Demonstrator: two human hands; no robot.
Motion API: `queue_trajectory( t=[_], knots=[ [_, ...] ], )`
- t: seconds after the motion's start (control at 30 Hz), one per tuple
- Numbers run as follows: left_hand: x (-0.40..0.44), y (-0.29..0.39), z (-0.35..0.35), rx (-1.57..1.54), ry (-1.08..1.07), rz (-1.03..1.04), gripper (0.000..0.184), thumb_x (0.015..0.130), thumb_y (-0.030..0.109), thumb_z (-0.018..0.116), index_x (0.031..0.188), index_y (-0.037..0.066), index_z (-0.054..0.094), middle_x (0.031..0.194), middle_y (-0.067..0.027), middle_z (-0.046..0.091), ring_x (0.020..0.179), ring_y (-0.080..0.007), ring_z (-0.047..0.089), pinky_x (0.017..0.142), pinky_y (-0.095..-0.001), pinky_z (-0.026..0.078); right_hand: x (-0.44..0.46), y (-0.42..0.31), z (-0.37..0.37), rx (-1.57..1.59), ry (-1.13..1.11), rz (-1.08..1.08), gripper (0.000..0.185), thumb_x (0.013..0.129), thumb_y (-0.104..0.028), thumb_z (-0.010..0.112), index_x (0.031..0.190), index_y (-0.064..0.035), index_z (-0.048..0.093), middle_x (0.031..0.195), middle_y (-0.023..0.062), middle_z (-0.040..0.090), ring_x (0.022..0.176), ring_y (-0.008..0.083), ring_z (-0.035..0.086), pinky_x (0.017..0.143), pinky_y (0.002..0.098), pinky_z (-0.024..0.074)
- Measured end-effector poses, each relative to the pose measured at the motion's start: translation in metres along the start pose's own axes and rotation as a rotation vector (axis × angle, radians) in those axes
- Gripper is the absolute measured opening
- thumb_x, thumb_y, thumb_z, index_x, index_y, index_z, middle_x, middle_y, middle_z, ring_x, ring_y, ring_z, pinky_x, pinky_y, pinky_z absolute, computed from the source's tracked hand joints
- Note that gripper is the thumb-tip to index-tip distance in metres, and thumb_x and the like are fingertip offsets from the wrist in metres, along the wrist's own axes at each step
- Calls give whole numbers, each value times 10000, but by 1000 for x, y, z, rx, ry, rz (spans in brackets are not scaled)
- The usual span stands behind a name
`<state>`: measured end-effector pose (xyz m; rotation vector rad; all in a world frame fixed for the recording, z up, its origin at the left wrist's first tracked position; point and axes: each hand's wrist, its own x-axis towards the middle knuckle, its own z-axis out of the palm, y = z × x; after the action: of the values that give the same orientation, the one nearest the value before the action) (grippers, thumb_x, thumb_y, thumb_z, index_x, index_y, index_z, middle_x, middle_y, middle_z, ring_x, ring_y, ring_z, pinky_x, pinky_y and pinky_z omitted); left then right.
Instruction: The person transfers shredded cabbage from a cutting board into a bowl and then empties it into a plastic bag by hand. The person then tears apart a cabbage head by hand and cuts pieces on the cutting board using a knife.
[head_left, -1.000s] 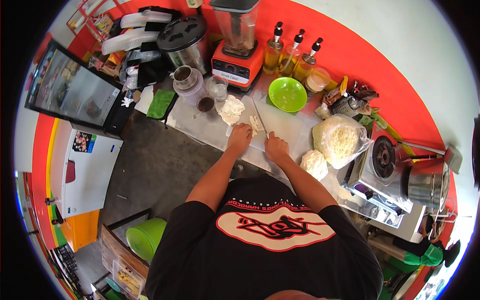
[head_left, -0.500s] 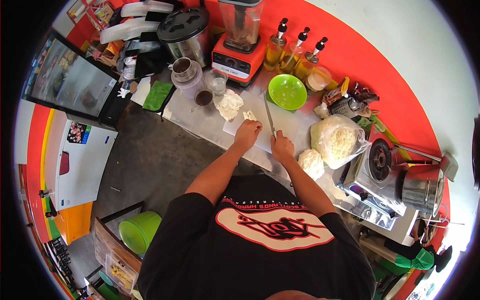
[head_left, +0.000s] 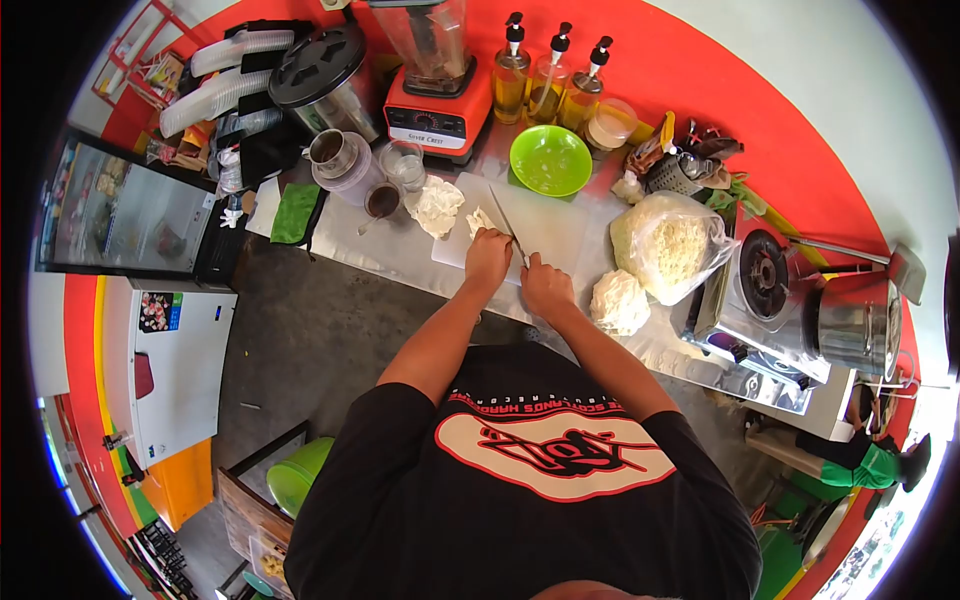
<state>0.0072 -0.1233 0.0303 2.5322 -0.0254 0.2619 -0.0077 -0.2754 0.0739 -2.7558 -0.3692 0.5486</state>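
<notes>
Knife (head_left: pixel 507 222) is clasped by right fingers (head_left: pixel 537 268); left fingers (head_left: pixel 489 241), grip unclear, should curl away from it, pieces (head_left: pixel 477 220) just beyond.

Lies open over the bare right part of the cutting board (head_left: pixel 548 226) and on across the metal table (head_left: pixel 598 222) to the plastic bag (head_left: pixel 668 250). Stops on the far side at the green bowl (head_left: pixel 550 161), with bottles (head_left: pixel 548 90) behind. Is crowded on the left by a white pile (head_left: pixel 436 206), barred mid-board by the slanting knife (head_left: pixel 506 221), and near by left hand (head_left: pixel 488 256) and right hand (head_left: pixel 547 287).
</notes>
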Motion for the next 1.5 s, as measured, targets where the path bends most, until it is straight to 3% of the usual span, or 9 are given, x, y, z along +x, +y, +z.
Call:
queue_trajectory(
  t=[0.33,0.5,0.73,0.9,1.03,1.5],
  knots=[
    [1,7,0,39,-20,-130,130,899,134,625,877,65,733,934,-99,688,994,-308,625,829,-422,562,13,-7,3,-126,-76,-26,274,1038,-272,451,1110,-9,473,923,248,723,886,423,721,810,509,565],
    [-1,4,7,87,-17,-112,115,896,129,634,888,72,734,931,-100,687,996,-312,625,832,-429,557,4,-13,6,-37,-87,68,254,1038,-256,452,1099,-10,472,961,245,720,915,423,716,830,507,561],
    [-5,6,7,144,-37,-104,109,874,125,636,882,72,731,936,-95,689,1009,-304,627,833,-426,563,14,-10,-1,-80,-129,-12,269,1039,-258,449,1116,-1,459,998,254,717,924,432,712,850,508,556],
    [-3,12,4,69,-3,-186,114,860,109,621,831,65,722,919,-111,691,1008,-316,633,817,-427,576,12,-14,6,-33,-142,52,240,1001,-196,474,1129,6,461,1008,254,718,943,428,713,848,500,563],
    [-3,10,7,83,11,-195,109,857,106,624,820,60,716,918,-111,693,1003,-313,636,813,-434,576,15,-12,-6,-70,-141,-21,248,982,-171,474,1143,16,461,1013,269,712,953,432,712,865,503,559],
    [-5,8,12,173,5,-218,111,842,125,650,866,104,757,926,-64,701,988,-274,641,841,-404,558,11,-21,1,-32,-166,42,260,975,-163,461,1156,25,466,1045,275,707,992,427,705,878,496,555]
  ],
)
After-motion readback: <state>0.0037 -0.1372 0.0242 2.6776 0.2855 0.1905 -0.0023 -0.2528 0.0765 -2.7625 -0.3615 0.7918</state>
